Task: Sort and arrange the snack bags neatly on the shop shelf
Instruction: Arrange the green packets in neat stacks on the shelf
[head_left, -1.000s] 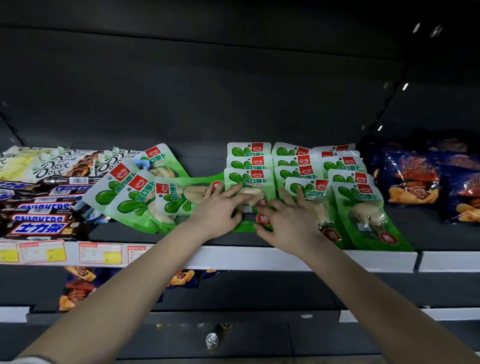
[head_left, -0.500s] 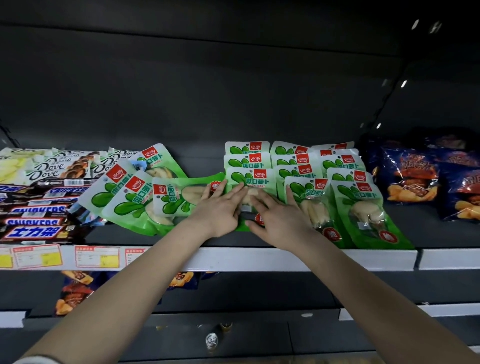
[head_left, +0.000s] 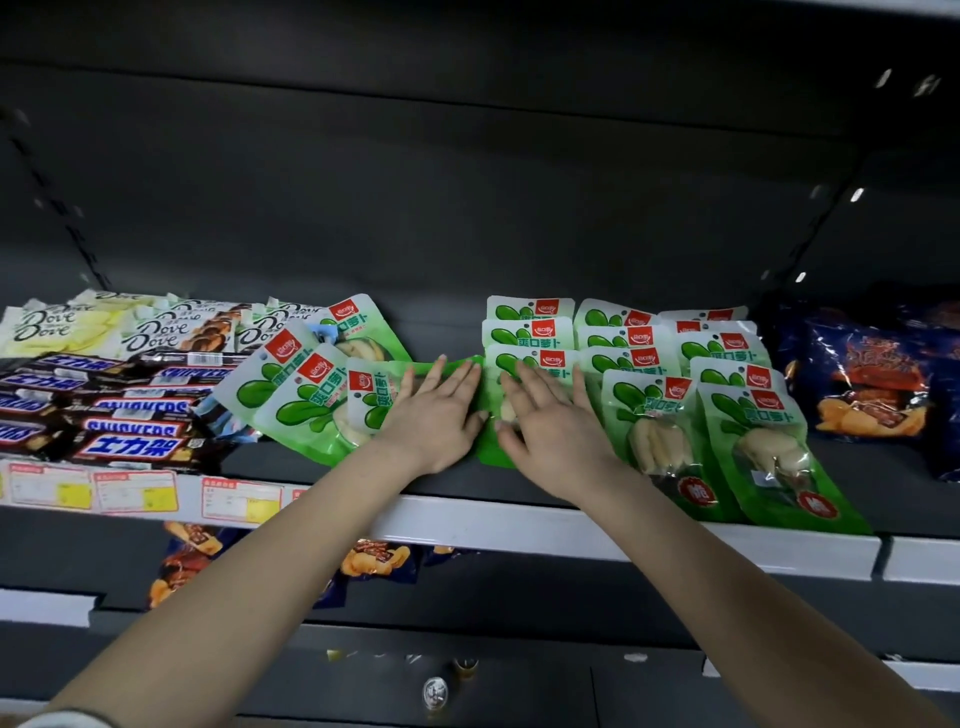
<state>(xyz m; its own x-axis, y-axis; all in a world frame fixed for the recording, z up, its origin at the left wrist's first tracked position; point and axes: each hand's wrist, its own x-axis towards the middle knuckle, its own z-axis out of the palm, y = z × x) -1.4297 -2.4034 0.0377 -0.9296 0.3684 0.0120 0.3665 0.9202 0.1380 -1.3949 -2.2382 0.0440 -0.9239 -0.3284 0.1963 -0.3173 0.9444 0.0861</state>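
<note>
Both hands are lying palm-down on glossy green plastic snack pouches on the dark grey metal shelf (head_left: 478, 480). The left hand (head_left: 436, 415) is resting flat, fingers straight and slightly spread, on a sideways green pouch (head_left: 376, 400) and is curling round nothing. That pouch is lying with its long axis along the shelf, its red-logo top pointing left and its other end reaching toward the neat rows. The right hand (head_left: 550, 421) is just beside the left, likewise flat with fingers straight and fanned, pressing on the front pouch (head_left: 519, 361) of the nearest row and gripping nothing.

Right of the hands, the neat rows of green pouches (head_left: 675, 364) are sitting in three overlapping columns, each pouch with its long axis running front to back and its red-logo top pointing to the rear. Left of the hands, a loose cluster of green pouches (head_left: 291, 395) is fanning out — tilted, tops pointing to the rear left, overlapping one another and the sideways one.

Further left, dark Snickers bars (head_left: 130, 447) are lying lengthwise along the shelf, with pale Dove chocolate bars (head_left: 156, 335) behind them. Dark blue snack bags (head_left: 862, 389) are sitting at the far right, well apart from the hands. Paper price labels (head_left: 135, 491) are hanging on the shelf's white front edge.
</note>
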